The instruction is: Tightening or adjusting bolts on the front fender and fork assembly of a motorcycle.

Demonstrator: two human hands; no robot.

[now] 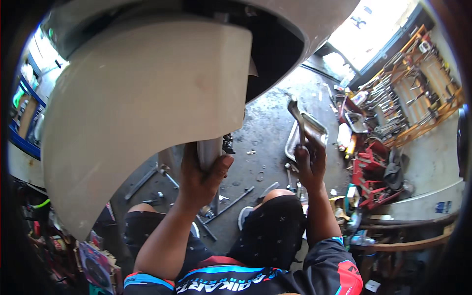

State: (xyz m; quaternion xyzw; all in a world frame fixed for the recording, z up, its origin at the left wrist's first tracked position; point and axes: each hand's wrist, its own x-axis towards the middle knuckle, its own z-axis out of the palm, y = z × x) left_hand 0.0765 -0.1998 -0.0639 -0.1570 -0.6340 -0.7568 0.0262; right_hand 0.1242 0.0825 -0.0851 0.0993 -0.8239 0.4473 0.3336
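Note:
A large curved cream panel fills the upper left, beneath the rounded body of a vehicle. Below the panel's lower edge, my left hand wraps around a pale grey, smooth tube-like part. Dark, lumpy metal sits just beside that part, near my thumb. My right hand is raised to the right, apart from the vehicle. It grips a metal wrench held upright, its wider end at the top; the exact jaw shape is unclear.
A metal tray rests on the floor beyond my right hand. Bars and small parts lie around my feet. At right stand a red toolbox and a wooden rack holding several wrenches. Cluttered boxes are at lower left.

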